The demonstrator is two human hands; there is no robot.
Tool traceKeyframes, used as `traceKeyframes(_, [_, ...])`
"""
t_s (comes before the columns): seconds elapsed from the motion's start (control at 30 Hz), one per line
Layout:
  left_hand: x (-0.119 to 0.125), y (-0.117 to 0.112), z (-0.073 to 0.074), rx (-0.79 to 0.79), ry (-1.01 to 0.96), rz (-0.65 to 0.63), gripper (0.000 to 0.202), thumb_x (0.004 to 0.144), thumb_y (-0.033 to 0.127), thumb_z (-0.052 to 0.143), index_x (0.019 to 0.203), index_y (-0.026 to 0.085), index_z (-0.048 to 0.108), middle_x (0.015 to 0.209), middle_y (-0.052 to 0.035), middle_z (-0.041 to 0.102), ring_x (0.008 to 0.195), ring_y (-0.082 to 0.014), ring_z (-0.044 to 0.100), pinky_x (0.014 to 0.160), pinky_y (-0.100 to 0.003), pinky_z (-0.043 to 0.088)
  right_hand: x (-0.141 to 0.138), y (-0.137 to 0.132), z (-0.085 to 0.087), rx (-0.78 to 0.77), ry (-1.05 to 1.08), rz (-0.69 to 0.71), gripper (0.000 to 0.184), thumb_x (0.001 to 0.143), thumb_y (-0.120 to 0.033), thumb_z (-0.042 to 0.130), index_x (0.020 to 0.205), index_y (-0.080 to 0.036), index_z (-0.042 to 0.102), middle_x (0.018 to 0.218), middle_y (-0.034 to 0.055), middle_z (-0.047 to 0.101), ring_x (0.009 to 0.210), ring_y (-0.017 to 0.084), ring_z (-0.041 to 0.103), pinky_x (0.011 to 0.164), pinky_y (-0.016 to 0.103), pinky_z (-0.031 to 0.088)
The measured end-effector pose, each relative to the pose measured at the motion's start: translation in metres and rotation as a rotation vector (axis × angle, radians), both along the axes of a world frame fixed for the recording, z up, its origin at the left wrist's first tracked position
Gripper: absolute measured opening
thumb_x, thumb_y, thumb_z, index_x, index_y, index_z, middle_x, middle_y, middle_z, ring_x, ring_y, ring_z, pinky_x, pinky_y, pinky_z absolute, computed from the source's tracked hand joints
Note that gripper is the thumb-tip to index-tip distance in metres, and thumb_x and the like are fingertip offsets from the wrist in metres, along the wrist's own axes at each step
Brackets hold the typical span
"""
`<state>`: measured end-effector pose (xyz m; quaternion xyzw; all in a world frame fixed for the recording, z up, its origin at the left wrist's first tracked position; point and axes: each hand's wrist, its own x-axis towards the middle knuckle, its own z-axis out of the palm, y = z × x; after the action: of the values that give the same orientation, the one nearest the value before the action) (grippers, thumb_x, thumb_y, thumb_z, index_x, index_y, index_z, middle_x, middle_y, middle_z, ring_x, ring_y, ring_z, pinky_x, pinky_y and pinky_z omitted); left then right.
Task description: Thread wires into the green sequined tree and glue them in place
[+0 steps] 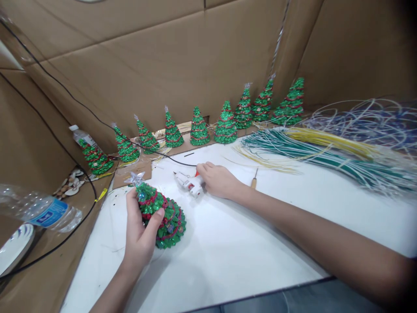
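Note:
My left hand (143, 230) is wrapped around a small green Christmas tree (174, 221) with red garlands, tilted over the white tabletop. A clear star (135, 178) tops this tree, just above my fingers. Farther forward, my right hand (216, 179) is closed at the handle end of a white hot glue gun (190, 183). The glue gun rests on the table with its nozzle pointing left; my fingers partly cover its orange-red part. Just right of that hand lies an awl (254, 178) with a wooden handle.
Several similar trees (199, 126) line the cardboard wall (163, 61). Green wire bundles (293, 150), yellow ones (335, 141) and tangled white strands fill the right. Plastic bottles (70, 217), a plate (16, 243) and a black cord (94, 187) are at left.

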<state>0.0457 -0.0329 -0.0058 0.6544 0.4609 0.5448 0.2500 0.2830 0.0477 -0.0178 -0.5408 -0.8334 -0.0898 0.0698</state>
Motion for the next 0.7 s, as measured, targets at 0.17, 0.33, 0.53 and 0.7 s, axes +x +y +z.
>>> traceKeyframes(0.17, [-0.0010, 0.0002, -0.0011, -0.005, -0.036, -0.026, 0.035, 0.086, 0.031, 0.061, 0.118, 0.026, 0.048, 0.110, -0.0026, 0.054, 0.093, -0.0196, 0.054, 0.087, -0.034, 0.042, -0.0005, 0.0000, 0.0001, -0.003, 0.001, -0.003, 0.032, 0.080, -0.009, 0.045, 0.112, -0.013, 0.050, 0.105, 0.0119, 0.063, 0.104, 0.026, 0.056, 0.074, 0.033, 0.043])
traceKeyframes(0.33, [0.0003, -0.0004, 0.0002, -0.012, -0.039, -0.024, 0.036, 0.086, 0.032, 0.061, 0.118, 0.024, 0.047, 0.112, -0.0037, 0.054, 0.094, -0.0203, 0.053, 0.087, -0.036, 0.042, -0.0006, -0.0007, 0.0011, -0.011, 0.001, -0.005, 0.033, 0.080, -0.010, 0.046, 0.112, -0.013, 0.049, 0.105, 0.0118, 0.064, 0.104, 0.025, 0.056, 0.073, 0.033, 0.043])
traceKeyframes(0.53, [-0.0001, -0.0002, 0.0001, -0.009, -0.023, -0.001, 0.037, 0.086, 0.033, 0.061, 0.119, 0.024, 0.047, 0.112, -0.0047, 0.054, 0.095, -0.0208, 0.054, 0.088, -0.036, 0.043, -0.0010, -0.0011, 0.0022, -0.015, 0.002, -0.004, 0.034, 0.080, -0.010, 0.046, 0.113, -0.013, 0.050, 0.105, 0.0122, 0.064, 0.104, 0.025, 0.056, 0.075, 0.033, 0.044])
traceKeyframes(0.7, [-0.0057, 0.0039, -0.0024, 0.044, 0.031, -0.011, 0.043, 0.081, 0.033, 0.064, 0.119, 0.022, 0.047, 0.109, -0.0050, 0.056, 0.090, -0.0215, 0.057, 0.081, -0.035, 0.047, -0.0005, -0.0006, 0.0014, -0.014, 0.008, -0.004, 0.033, 0.080, -0.012, 0.047, 0.113, -0.013, 0.050, 0.105, 0.0124, 0.064, 0.104, 0.026, 0.056, 0.074, 0.033, 0.044])
